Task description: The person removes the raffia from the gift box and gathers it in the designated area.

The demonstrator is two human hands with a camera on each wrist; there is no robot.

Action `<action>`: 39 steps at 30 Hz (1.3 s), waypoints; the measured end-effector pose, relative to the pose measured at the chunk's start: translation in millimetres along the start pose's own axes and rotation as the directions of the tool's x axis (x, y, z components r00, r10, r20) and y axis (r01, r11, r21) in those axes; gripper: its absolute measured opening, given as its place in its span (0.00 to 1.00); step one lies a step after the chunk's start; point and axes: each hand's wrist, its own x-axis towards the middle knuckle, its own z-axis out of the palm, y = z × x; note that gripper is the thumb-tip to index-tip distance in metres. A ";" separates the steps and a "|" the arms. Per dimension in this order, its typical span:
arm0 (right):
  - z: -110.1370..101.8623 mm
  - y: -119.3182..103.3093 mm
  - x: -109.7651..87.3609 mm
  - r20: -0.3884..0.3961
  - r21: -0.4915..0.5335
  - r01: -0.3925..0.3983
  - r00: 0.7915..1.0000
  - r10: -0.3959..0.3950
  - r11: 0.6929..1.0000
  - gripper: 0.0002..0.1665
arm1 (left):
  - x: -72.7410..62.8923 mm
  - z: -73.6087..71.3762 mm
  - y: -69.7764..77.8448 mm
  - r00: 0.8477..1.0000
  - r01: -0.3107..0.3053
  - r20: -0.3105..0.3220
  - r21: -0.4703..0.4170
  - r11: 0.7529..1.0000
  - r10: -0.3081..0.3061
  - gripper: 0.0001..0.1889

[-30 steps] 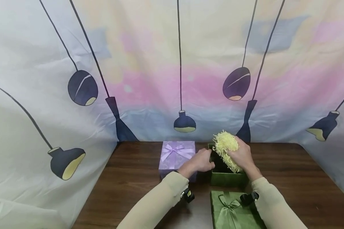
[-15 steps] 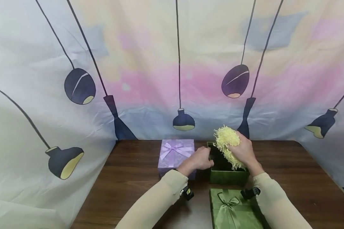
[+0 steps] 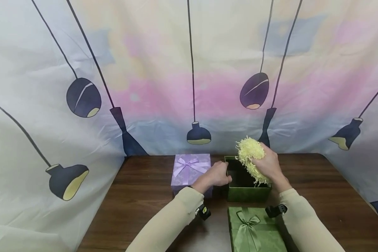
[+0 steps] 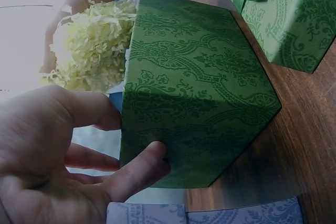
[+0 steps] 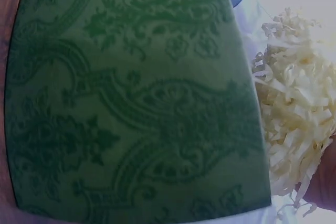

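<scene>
An uncovered green gift box (image 3: 249,195) with a dark inside stands on the table, its patterned walls large in both wrist views. My left hand (image 3: 216,174) grips its left wall; in the left wrist view the thumb lies on the outer face and the other fingers reach over the rim. Above the opening, my right hand (image 3: 268,163) holds a bunch of pale yellow shredded paper (image 3: 250,153), with strands hanging down toward the near rim. The right wrist view shows the shredded paper (image 5: 296,103) right beside the box's rim.
In front of the open box lies its green lid (image 3: 266,227), topped with a ribbon bow. A lilac gift box (image 3: 192,175) with a bow stands to the left, behind my left forearm. A patterned cloth (image 3: 163,91) hangs behind the wooden table (image 3: 138,206).
The head view has shifted slightly. Both hands keep their hold, and the shredded paper has risen only a little over the box.
</scene>
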 end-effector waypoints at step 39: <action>-65.6 31.5 -6.1 0.013 -0.091 -0.154 0.988 0.155 0.984 0.40 | -6.0 1.4 0.5 1.000 -0.008 -0.019 0.008 1.000 0.008 0.29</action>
